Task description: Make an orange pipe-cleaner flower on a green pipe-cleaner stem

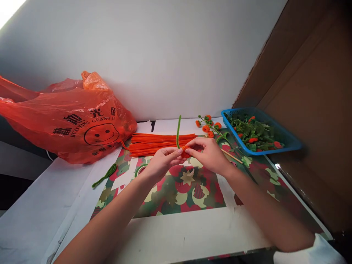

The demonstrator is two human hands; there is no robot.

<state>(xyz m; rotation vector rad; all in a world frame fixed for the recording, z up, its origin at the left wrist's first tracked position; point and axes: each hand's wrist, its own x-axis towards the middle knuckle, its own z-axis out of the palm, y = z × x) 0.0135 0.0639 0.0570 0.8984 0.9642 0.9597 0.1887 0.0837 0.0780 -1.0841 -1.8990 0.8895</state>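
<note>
Between my two hands is a small orange pipe-cleaner flower head [186, 151], with a green pipe-cleaner stem [178, 132] standing up from it. My left hand [166, 159] pinches it from the left, thumb and fingers together. From the right, my right hand [207, 154] grips the same flower head with its thumb and fingertips. The fingers hide part of it. Just behind my hands lies a thick bundle of orange pipe cleaners [156, 143]. A folded bunch of green pipe cleaners [105, 176] rests on the white surface to the left.
An orange plastic bag [68, 124] bulges at the back left. Finished orange flowers on a green stem [210, 126] lie at the back right, near a thin wooden stick [231, 156]. A blue basket [264, 151] holds leaves and orange flowers beside a cardboard wall [310, 91]. Patterned paper [176, 194] covers the table.
</note>
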